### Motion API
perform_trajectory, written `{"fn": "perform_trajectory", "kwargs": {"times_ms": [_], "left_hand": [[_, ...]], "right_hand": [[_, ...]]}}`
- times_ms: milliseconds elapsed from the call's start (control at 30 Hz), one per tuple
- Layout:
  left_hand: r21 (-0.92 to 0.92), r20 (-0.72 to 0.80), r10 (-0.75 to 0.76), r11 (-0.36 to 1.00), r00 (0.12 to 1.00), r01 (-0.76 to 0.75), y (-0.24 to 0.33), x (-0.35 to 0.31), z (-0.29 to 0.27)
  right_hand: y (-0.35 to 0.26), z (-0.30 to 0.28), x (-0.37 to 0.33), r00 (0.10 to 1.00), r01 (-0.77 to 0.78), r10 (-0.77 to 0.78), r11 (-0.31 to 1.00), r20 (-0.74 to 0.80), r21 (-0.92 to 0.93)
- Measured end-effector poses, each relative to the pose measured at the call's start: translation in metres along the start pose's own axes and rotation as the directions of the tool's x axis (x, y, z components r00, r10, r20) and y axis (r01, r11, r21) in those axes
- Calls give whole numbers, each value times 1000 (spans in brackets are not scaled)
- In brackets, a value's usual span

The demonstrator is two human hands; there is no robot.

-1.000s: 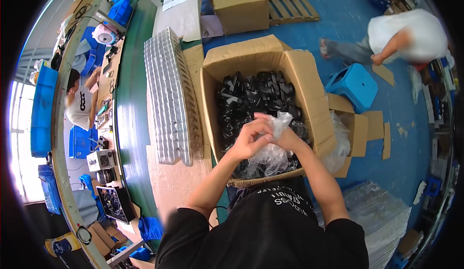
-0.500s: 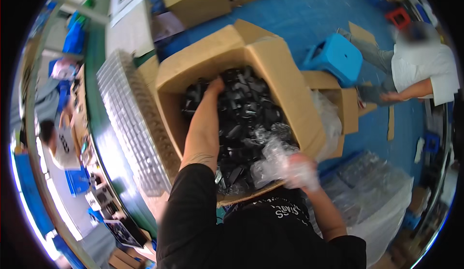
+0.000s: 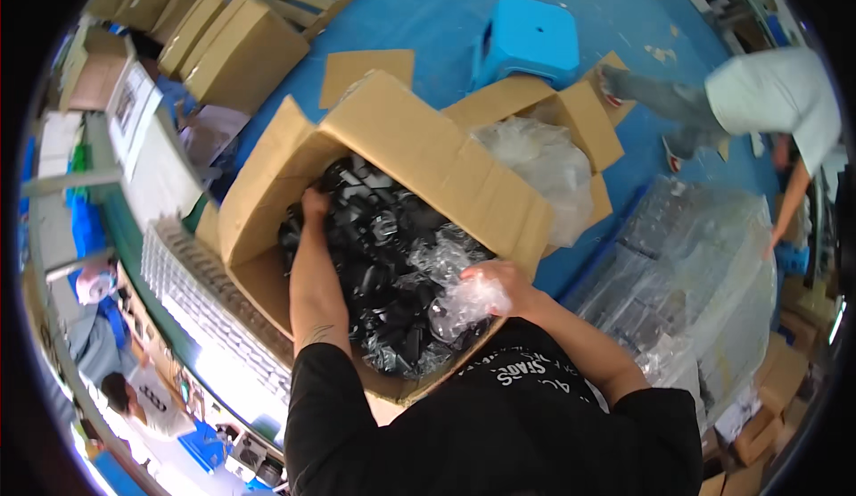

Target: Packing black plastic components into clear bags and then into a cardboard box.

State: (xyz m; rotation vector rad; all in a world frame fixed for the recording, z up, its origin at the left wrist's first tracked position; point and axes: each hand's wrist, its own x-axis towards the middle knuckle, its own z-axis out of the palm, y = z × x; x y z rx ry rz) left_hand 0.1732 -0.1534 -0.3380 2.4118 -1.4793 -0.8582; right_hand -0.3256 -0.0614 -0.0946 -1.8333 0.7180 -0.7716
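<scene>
In front of me stands an open cardboard box, filled with many black plastic parts, some in clear wrapping. My left hand reaches inside by the far left wall and touches the black parts; its fingers are mostly hidden there. Over the near right side of the box, my right hand is closed around crumpled clear plastic film. More of the film lies on the parts beside it.
Left of the box is a stack of clear trays. To the right are a second carton holding plastic, a blue stool and a plastic-covered stack. One person is at right, another at lower left.
My view has swung, so the box appears lower and further left. My right hand has moved in over the box with the film. My left hand stays among the black parts.
</scene>
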Motion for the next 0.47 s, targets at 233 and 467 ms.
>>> {"fn": "perform_trajectory", "kwargs": {"times_ms": [233,467], "left_hand": [[-348,-228,-123,937,966,37,134,-131,-71],[-134,-608,11,984,794,-116,135,-271,-133]], "right_hand": [[6,-10,-10,976,-215,218,957,1,193],[-12,10,9,953,-302,297,948,-67,-97]]}}
